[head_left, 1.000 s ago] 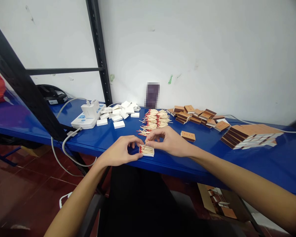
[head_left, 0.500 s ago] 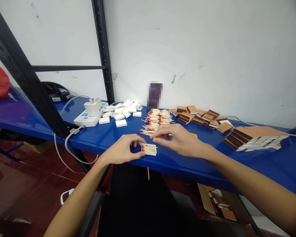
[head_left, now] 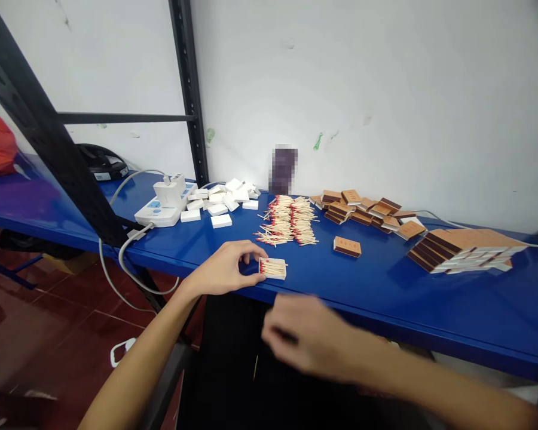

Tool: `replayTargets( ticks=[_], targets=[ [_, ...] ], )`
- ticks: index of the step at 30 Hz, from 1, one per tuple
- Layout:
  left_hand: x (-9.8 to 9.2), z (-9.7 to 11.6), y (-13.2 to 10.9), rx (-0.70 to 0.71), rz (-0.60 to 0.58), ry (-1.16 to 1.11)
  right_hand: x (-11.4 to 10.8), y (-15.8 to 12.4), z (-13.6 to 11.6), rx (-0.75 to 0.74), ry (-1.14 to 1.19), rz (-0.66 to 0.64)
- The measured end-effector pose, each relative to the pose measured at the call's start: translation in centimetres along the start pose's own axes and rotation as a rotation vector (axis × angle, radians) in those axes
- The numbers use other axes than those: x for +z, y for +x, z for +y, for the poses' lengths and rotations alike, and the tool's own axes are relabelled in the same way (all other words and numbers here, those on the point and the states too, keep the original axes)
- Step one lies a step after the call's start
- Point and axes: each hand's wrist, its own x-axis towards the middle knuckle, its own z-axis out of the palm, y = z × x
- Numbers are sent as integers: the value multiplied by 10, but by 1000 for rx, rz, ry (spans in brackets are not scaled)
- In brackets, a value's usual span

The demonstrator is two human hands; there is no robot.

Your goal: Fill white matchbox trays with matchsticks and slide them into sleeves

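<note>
A small white matchbox tray (head_left: 273, 268) filled with red-tipped matches sits near the front edge of the blue table (head_left: 385, 286). My left hand (head_left: 226, 267) pinches the tray's left end between thumb and fingers. My right hand (head_left: 302, 337) is below the table edge, blurred by motion, fingers curled; nothing shows in it. A single fallen match (head_left: 255, 366) lies on my dark lap just left of that hand. A heap of loose matches (head_left: 289, 220) lies behind the tray. One brown matchbox sleeve (head_left: 347, 246) lies alone to the right.
White inner trays (head_left: 222, 200) are scattered at the back left beside a white power strip (head_left: 161, 209) with cables. Brown sleeves (head_left: 363, 210) are piled at the back; stacked closed boxes (head_left: 464, 249) stand at right. A black rack post (head_left: 188, 89) rises at left.
A match fell off the table onto my lap. My right hand left the tray and dropped below the table edge towards it. The left hand kept its hold on the tray.
</note>
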Motion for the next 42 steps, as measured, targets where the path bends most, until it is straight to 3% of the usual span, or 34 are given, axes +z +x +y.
replayTargets(
  ticks=[2,3,5,7,14,18,22,26,29,31,37,42],
  targets=[
    [0,0,0,-5,4,-1,44,-23,-11,-18,8,-299],
    [1,0,0,-5,5,0,65,-31,-12,45,22,-375],
    [1,1,-1,9,-2,5,100,-40,-9,227,27,-407],
    [0,2,-1,32,-25,16,121,-40,-1,302,37,-385],
    [-1,6,-1,53,-95,39,132,-27,16,237,112,-467],
    [-1,6,-1,38,-84,46,131,-21,24,52,-38,-513],
    [0,6,-1,39,-74,58,107,-21,13,-105,-215,-464],
    [1,6,-1,49,-68,69,40,-23,-10,-166,-198,-237],
    [1,6,-1,45,-57,83,-16,-10,-7,-50,-276,-73],
    [2,5,-1,43,-46,85,-40,4,6,55,-385,-28],
    [2,5,-1,39,-25,83,-56,28,37,173,-509,-118],
    [1,6,-1,76,-44,65,-76,13,57,395,-450,-16]
  ],
)
